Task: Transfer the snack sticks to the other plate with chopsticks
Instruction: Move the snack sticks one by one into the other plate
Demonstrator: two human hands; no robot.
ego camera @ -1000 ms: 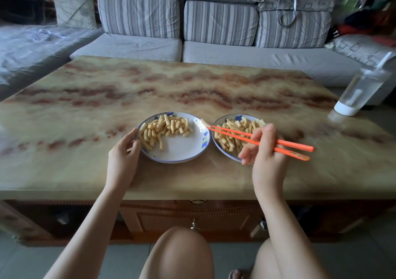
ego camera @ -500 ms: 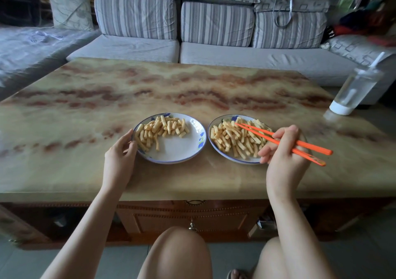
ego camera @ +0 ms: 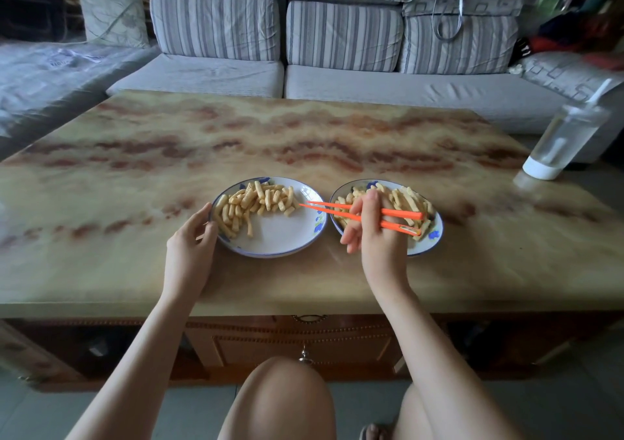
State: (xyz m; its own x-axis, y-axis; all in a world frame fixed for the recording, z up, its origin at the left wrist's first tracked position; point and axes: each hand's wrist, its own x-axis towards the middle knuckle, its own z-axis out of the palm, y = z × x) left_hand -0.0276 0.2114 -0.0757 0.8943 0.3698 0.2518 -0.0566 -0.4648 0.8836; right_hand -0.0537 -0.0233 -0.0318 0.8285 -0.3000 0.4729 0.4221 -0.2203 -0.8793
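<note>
Your tabletop (ego camera: 135, 270) carries the left plate (ego camera: 280, 237), with the right plate (ego camera: 430, 245) just beside it. Your left hand (ego camera: 189, 254) rests loose-fingered against the left plate's near-left rim. To the right of that plate, your right hand (ego camera: 378, 240) grips the orange chopsticks (ego camera: 401, 213), their tips over its right edge. Snack sticks (ego camera: 256, 200) lie across its far-left part.

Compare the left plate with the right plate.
The left plate has bare white on its near-right part; the right plate is mostly covered with snack sticks. The left hand touches the left plate's rim; the right hand holds orange chopsticks above the right plate. Both are white with blue rims.
</note>
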